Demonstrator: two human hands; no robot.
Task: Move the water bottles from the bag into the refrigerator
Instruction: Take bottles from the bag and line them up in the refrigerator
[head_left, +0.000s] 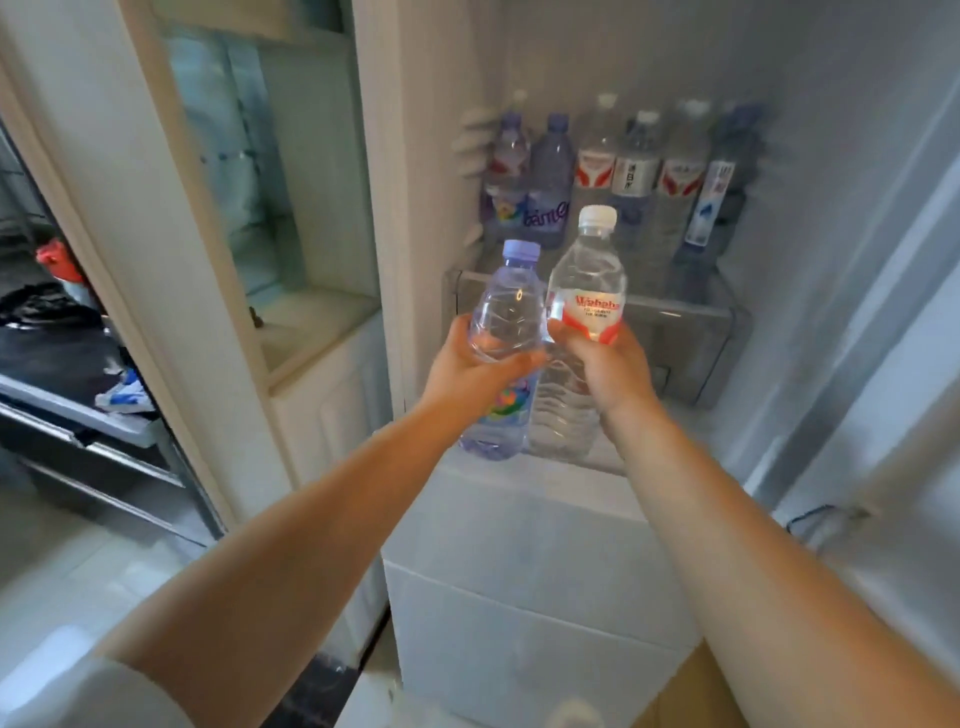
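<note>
Left hand (470, 364) grips purple bottle (501, 332), right hand (605, 364) grips clear bottle (584, 291). I'd seat them upright before the shelf (670, 312) row, one by one.

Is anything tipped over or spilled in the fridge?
No, nothing stands out. The row of bottles at the back of the shelf stands upright, caps on. The left hand holds a purple-capped bottle and the right hand a white-capped bottle, both upright. No water shows anywhere.
</note>
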